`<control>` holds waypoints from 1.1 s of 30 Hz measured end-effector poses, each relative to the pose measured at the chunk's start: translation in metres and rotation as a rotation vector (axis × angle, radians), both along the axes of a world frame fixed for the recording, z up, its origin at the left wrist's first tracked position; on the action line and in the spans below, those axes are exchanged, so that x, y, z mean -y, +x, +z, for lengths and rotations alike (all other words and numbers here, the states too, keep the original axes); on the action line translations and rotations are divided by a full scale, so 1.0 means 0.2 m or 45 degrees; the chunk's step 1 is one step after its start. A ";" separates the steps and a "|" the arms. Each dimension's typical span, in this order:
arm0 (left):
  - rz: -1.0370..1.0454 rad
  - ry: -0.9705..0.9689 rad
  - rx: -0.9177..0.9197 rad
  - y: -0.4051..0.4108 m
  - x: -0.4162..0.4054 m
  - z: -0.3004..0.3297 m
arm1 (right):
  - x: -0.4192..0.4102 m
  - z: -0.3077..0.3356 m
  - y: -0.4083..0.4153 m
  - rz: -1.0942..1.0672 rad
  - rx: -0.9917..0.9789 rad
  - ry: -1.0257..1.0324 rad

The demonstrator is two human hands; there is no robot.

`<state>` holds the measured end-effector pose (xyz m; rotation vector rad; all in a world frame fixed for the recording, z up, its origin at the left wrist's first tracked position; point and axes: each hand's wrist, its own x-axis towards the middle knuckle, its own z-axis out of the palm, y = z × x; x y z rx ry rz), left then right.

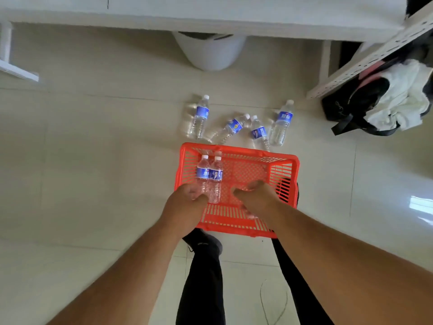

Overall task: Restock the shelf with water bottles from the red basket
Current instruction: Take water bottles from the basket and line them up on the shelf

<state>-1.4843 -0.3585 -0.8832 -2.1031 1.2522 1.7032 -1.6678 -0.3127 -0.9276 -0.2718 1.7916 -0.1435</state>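
Note:
A red basket [239, 150] stands on the tiled floor below me. My left hand [187, 200] grips the lower ends of two water bottles [203, 172] [216, 175] with blue labels, held upright inside the basket's left side. My right hand [255, 195] is curled inside the basket over a clear water bottle [248, 215] that is mostly hidden under my wrist. Several more bottles stand or lean on the floor just beyond the basket: one at the left [201, 116], two in the middle [234, 126] [259, 132], one at the right [282, 123].
A white perforated shelf upright [375, 59] slants across the upper right, with a black bag [346, 106] and white cloth [398, 97] below it. A white bin [209, 51] sits under a white table edge [210, 19]. My legs and shoe [203, 245] are behind the basket.

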 end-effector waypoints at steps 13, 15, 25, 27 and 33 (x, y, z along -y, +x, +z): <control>-0.125 0.133 0.104 0.05 -0.15 -1.42 | -0.01 -1.48 0.28 0.092 -0.010 0.113; -0.110 0.133 0.119 0.05 -0.14 -1.56 | -0.02 -1.65 0.30 0.094 -0.016 0.125; -0.159 0.124 0.050 0.03 -0.13 -1.89 | -0.01 -2.08 0.42 -0.007 0.023 0.091; -0.169 0.126 0.040 0.04 -0.12 -1.90 | -0.02 -2.11 0.44 -0.043 0.031 0.076; -0.081 0.133 0.045 0.04 -0.13 -1.80 | -0.05 -2.06 0.45 -0.072 -0.003 0.080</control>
